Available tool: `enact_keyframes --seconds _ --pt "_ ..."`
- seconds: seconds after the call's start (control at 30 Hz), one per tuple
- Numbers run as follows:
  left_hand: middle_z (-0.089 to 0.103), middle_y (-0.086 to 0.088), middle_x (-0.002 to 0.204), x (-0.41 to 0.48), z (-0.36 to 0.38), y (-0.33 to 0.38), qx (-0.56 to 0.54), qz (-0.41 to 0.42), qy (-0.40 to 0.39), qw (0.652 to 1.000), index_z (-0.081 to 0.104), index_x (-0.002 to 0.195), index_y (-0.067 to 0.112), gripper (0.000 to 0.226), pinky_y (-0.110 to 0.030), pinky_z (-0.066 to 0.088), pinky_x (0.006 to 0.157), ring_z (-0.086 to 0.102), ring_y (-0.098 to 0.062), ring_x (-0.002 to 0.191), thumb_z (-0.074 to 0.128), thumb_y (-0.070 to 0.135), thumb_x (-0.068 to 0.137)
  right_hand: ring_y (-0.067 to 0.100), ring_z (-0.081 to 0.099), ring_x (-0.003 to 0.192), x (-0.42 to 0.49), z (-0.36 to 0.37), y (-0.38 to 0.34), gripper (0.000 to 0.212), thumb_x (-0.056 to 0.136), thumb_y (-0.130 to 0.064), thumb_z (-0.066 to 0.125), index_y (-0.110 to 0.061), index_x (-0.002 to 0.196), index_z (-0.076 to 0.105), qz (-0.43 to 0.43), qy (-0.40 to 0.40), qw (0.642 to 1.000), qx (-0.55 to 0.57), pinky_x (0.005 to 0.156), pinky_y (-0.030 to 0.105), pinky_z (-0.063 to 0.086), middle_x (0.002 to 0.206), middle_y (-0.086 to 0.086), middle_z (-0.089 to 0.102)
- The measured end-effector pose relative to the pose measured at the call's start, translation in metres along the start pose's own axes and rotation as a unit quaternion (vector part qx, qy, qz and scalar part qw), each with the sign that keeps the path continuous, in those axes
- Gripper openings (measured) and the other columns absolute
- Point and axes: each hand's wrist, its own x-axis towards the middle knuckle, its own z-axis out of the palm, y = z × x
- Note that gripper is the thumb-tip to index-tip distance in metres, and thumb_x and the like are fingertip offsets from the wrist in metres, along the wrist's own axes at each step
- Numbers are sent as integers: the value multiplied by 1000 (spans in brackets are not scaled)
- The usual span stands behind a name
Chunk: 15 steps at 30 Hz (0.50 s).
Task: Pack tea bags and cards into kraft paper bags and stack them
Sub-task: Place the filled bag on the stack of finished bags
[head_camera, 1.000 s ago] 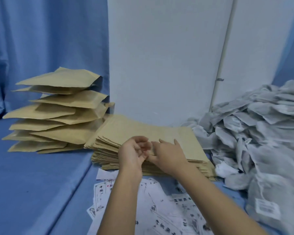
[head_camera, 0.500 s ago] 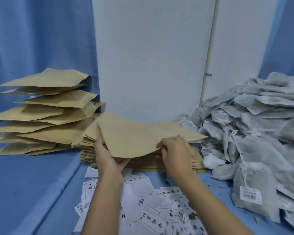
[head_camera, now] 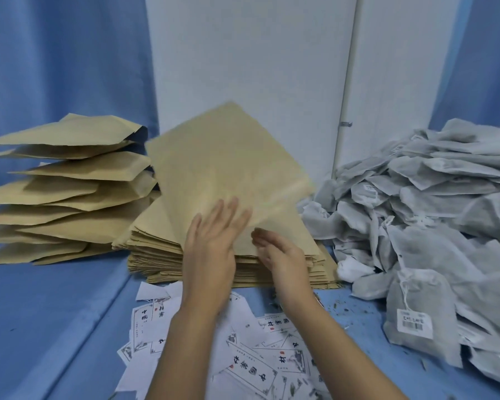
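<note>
One kraft paper bag (head_camera: 223, 168) is lifted off the flat stack of empty kraft bags (head_camera: 156, 255) and stands tilted up, blurred by motion. My left hand (head_camera: 211, 246) lies against its front with the fingers straight and spread. My right hand (head_camera: 283, 258) holds the bag's lower edge with curled fingers, palm turned up. Printed white cards (head_camera: 251, 368) lie scattered on the blue surface under my forearms. A heap of grey tea bags (head_camera: 430, 212) fills the right side. Filled kraft bags (head_camera: 70, 186) are stacked at the left.
A white wall panel (head_camera: 243, 67) stands behind the stacks, with blue curtains (head_camera: 55, 53) on both sides. Tea crumbs dot the blue surface (head_camera: 358, 313) near the tea bag heap. A raised blue ledge (head_camera: 41, 313) runs along the left.
The top kraft bag has risen from nearly flat on the stack to steeply tilted. My left hand has gone from gripping its edge to lying flat on its front.
</note>
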Motion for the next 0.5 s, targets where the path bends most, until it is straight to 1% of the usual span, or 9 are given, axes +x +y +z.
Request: enact_keyframes --seconds 0.03,0.1,0.17,0.2,0.23,0.3,0.4,0.47,0.5 --pt "34 10 149 0 3 -1 78 27 -68 994 46 139 29 67 -30 4 114 23 -10 142 35 -5 82 10 63 90 -1 3 -1 30 87 11 43 -9 84 64 35 -5 994 106 90 23 50 87 5 67" --pt "26 14 154 -2 10 -1 111 -13 -194 975 36 143 37 64 -30 1 114 16 -5 144 35 1 90 21 60 82 -3 6 0 26 87 13 39 -3 70 51 93 6 954 284 83 29 56 75 14 58" --pt "24 14 155 -5 19 -1 88 -64 -275 955 31 145 39 52 -32 9 115 15 -5 144 31 14 99 24 66 78 -4 4 3 29 88 12 35 -5 68 47 134 12 922 363 72 27 59 79 19 60" --pt "24 13 155 -6 21 0 86 -72 -293 949 30 145 39 46 -34 12 115 16 -5 144 29 22 102 23 69 72 -4 2 3 31 88 11 32 -6 67 47 148 13 913 379 65 25 59 77 20 63" --pt "25 13 155 -7 23 1 88 -79 -305 945 32 144 38 43 -35 14 115 18 -6 143 27 29 103 23 71 67 -4 0 4 33 88 12 31 -6 65 46 158 12 907 389 61 25 58 73 21 66" --pt "31 12 152 -7 22 1 67 -99 -295 948 39 141 37 40 -33 18 113 25 -7 141 29 32 103 27 71 68 -2 -2 3 33 86 14 28 -5 64 45 171 7 901 398 61 27 59 74 24 66" --pt "42 11 146 -5 20 1 -1 -148 -277 949 51 134 34 36 -31 24 111 34 -9 137 37 28 102 31 69 80 1 -4 5 33 86 15 29 -4 63 45 174 -9 911 374 68 29 60 88 29 63" --pt "47 9 143 -5 20 2 -45 -185 -272 943 55 131 31 34 -34 24 113 38 -9 135 40 24 100 31 64 84 2 -5 8 33 85 15 31 -4 63 46 172 -16 920 352 70 28 60 88 26 60" --pt "49 8 141 -5 21 2 -61 -203 -263 941 56 130 29 34 -35 25 112 40 -11 133 41 23 100 29 60 81 2 -6 9 32 85 15 32 -5 63 46 170 -17 924 342 70 28 59 83 23 57"
